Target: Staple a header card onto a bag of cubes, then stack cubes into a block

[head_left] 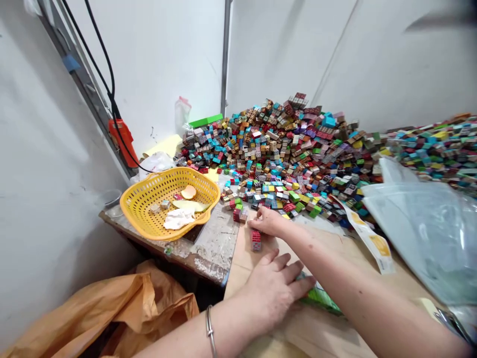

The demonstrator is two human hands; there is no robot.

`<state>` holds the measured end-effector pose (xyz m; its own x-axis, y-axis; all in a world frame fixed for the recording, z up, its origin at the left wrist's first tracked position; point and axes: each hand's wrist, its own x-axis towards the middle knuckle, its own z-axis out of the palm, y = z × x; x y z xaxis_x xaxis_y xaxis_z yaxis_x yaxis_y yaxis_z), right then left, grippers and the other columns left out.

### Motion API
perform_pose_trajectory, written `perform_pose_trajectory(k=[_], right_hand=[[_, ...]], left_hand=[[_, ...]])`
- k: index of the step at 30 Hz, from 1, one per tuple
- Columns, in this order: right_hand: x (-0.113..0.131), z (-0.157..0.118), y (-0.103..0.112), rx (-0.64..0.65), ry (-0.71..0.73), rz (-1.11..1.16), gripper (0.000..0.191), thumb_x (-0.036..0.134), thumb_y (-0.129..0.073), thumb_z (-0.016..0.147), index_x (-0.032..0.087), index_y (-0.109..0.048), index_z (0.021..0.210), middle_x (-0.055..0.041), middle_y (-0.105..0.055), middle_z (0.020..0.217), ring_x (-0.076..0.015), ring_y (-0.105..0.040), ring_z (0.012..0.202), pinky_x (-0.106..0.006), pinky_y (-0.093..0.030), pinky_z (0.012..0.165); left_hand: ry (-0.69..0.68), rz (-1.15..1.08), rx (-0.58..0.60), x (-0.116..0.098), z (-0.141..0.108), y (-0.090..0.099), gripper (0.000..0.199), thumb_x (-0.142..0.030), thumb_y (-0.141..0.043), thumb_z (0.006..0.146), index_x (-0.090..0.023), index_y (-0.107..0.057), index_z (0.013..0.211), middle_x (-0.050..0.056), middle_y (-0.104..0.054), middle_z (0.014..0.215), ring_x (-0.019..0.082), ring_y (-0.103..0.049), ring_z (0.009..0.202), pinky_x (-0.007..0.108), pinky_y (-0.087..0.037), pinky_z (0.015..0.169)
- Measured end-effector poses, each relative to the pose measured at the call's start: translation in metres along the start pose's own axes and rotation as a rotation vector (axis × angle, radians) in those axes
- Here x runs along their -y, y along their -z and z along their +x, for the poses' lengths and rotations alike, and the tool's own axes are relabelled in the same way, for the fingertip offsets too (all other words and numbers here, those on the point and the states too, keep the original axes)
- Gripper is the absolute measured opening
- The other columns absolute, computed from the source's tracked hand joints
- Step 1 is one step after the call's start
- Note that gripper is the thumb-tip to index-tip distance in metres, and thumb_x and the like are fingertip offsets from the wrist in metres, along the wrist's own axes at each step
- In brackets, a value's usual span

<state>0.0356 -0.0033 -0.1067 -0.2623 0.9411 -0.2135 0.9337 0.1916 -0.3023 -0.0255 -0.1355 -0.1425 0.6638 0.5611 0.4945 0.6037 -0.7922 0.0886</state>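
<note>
My left hand [274,291] lies palm down on the tan work surface, fingers stretched and spread. Beneath and beside its fingers is a green plastic packet [322,298], partly covered by the hand and by my right forearm. Farther forward, my right hand [269,222] has its thumb and fingers curled together in a pinch; whatever is between the fingertips is hidden. Just below those fingertips stands a small red brick-patterned block [256,239] with a pinkish-grey end. A dark red block [237,215] lies to the left of the right hand, at the near edge of the pile.
A large heap of small patterned blocks [276,144] fills the back, against the white wall. At left sits a yellow plastic basket [167,174] with scraps and a few blocks. Clear plastic bags [421,228] and a printed strip [367,238] lie right. Orange-brown sheeting [112,308] hangs below.
</note>
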Motion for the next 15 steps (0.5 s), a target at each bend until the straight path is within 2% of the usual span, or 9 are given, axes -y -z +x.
perform_pose_trajectory(k=[3, 6, 11, 15], right_hand=[[0.001, 0.0, 0.001, 0.053, -0.031, 0.027, 0.027, 0.038, -0.055, 0.073, 0.018, -0.057, 0.091, -0.0036, -0.066, 0.067, -0.0167, -0.06, 0.05, -0.024, -0.04, 0.046], [-0.005, -0.003, 0.003, 0.056, -0.032, 0.045, 0.022, 0.033, -0.052, 0.075, 0.017, -0.057, 0.09, -0.0022, -0.064, 0.063, -0.0139, -0.057, 0.047, -0.023, -0.039, 0.045], [-0.028, -0.013, 0.011, -0.016, 0.075, 0.02, 0.019, 0.031, -0.052, 0.077, 0.017, -0.06, 0.088, -0.0033, -0.064, 0.075, -0.0156, -0.058, 0.065, -0.023, -0.04, 0.053], [-0.03, -0.034, 0.016, -0.132, 0.167, -0.036, 0.029, 0.029, -0.054, 0.077, 0.016, -0.058, 0.103, -0.0101, -0.059, 0.1, -0.0225, -0.054, 0.092, -0.03, -0.04, 0.077]], left_hand=[[0.025, 0.001, 0.009, -0.002, 0.0, 0.004, 0.031, -0.03, -0.039, 0.091, -0.023, -0.047, 0.12, 0.004, -0.056, 0.114, 0.021, -0.045, 0.106, 0.04, -0.035, 0.091], [0.06, 0.012, 0.008, -0.005, -0.001, 0.008, 0.032, -0.026, -0.037, 0.092, -0.024, -0.044, 0.123, 0.004, -0.054, 0.119, 0.02, -0.045, 0.107, 0.038, -0.035, 0.091], [0.057, 0.032, 0.001, -0.006, -0.003, 0.01, 0.033, -0.025, -0.036, 0.092, -0.024, -0.044, 0.124, 0.004, -0.051, 0.123, 0.022, -0.043, 0.11, 0.039, -0.031, 0.095], [0.027, 0.031, -0.01, -0.004, -0.002, 0.007, 0.033, -0.029, -0.037, 0.092, -0.023, -0.044, 0.124, 0.005, -0.051, 0.123, 0.022, -0.042, 0.113, 0.04, -0.027, 0.099]])
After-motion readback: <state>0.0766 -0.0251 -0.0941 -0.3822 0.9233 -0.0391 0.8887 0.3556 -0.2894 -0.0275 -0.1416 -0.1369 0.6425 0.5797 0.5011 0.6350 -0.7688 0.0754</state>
